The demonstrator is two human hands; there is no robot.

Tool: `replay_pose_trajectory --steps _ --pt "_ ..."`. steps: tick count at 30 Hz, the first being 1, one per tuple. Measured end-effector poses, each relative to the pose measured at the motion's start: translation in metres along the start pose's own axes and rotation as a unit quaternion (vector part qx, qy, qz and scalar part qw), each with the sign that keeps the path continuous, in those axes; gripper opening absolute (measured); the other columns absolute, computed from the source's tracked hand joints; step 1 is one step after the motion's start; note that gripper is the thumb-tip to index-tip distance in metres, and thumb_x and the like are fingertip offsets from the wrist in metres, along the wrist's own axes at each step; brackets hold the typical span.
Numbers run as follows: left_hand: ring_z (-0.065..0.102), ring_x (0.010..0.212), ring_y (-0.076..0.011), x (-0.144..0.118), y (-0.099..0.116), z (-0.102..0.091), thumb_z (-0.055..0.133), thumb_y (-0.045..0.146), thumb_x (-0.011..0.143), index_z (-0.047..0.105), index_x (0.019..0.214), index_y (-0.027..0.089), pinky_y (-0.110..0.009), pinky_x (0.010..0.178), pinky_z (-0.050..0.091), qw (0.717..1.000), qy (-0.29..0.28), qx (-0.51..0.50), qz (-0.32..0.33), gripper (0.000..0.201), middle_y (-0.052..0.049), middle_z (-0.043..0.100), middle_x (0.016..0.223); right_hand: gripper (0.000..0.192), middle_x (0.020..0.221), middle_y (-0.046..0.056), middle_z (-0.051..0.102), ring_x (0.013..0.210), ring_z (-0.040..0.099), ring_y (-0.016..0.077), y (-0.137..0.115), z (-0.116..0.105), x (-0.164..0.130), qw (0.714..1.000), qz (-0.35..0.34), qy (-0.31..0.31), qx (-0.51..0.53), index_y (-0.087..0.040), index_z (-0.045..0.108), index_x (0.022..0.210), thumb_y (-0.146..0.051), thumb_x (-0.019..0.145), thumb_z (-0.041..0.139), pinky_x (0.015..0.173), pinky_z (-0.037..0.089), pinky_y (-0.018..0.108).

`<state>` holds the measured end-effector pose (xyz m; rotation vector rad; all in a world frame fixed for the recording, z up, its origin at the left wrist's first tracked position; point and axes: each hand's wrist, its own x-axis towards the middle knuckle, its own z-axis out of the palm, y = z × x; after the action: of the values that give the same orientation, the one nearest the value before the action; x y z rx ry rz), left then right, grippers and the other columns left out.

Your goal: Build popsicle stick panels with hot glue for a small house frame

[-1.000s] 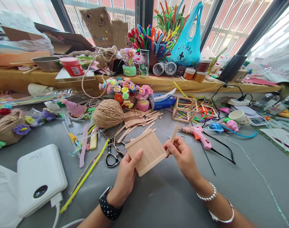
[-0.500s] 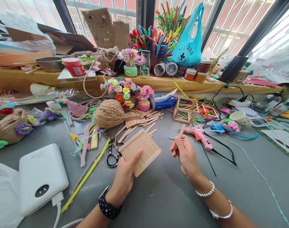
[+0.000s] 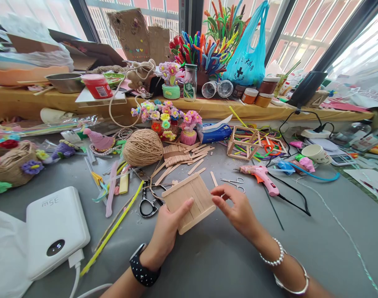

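Left hand: the left hand (image 3: 167, 231) comes up from the near edge of the desk (image 3: 226, 256), watch on the wrist, fingers under the stick panel (image 3: 189, 201) and thumb pressed flat on top, gripping it.
Right hand: the right hand (image 3: 238, 209) reaches in from the right, wrist with bracelets, fingers loosely curled and holding nothing; its fingertips (image 3: 214, 192) are at the panel's right edge, contact too close to tell.
Stick panel: a flat square of glued wooden sticks, tilted, held just above the desk in front of the person.
Beyond the panel: a single loose stick (image 3: 214, 179) lies just past its far right corner; small snips (image 3: 234, 182) beside that; a pink glue gun (image 3: 261, 177) further right.
Left of the panel: black scissors (image 3: 148, 203) close by, a yellow strip (image 3: 114, 229) slanting past them.
Open room: bare grey desk nearer than the panel and to its right, up to a black cord (image 3: 293, 203).
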<state>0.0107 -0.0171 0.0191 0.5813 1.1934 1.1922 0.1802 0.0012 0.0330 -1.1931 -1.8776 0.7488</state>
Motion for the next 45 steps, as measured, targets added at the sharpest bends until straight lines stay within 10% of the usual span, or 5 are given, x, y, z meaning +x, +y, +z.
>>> replay_pose_trajectory --steps 12,33,45 --pt "0.062 0.086 -0.0294 -0.003 0.002 0.004 0.074 0.031 0.055 0.061 0.093 0.009 -0.031 0.067 0.052 1.0 -0.012 0.025 0.004 0.046 -0.012 0.069 0.09 0.023 0.059 -0.002 0.043 0.055 0.041 0.0109 0.003 0.005 -0.001 0.994 -0.049 -0.029 -0.09 -0.019 0.043 0.065 -0.024 0.086 0.036 0.054 0.033 0.022" --pt "0.062 0.087 -0.0302 -0.009 0.011 0.006 0.073 0.028 0.058 0.059 0.101 0.009 -0.036 0.075 0.051 0.995 -0.073 -0.051 -0.042 0.049 -0.013 0.068 0.091 0.03 0.055 -0.006 0.03 0.048 0.029 0.0082 0.0 0.022 -0.01 0.95 0.136 -0.031 0.279 -0.02 0.038 0.065 -0.042 0.085 0.037 0.045 0.027 0.02" --pt "0.062 0.087 -0.029 -0.01 0.007 0.007 0.074 0.026 0.057 0.061 0.097 0.01 -0.036 0.079 0.049 0.996 -0.08 -0.02 -0.032 0.045 -0.012 0.068 0.091 0.028 0.053 -0.005 0.037 0.049 0.035 0.009 0.001 0.002 -0.003 0.999 0.007 -0.043 0.001 -0.02 0.039 0.059 -0.033 0.083 0.042 0.047 0.027 0.022"
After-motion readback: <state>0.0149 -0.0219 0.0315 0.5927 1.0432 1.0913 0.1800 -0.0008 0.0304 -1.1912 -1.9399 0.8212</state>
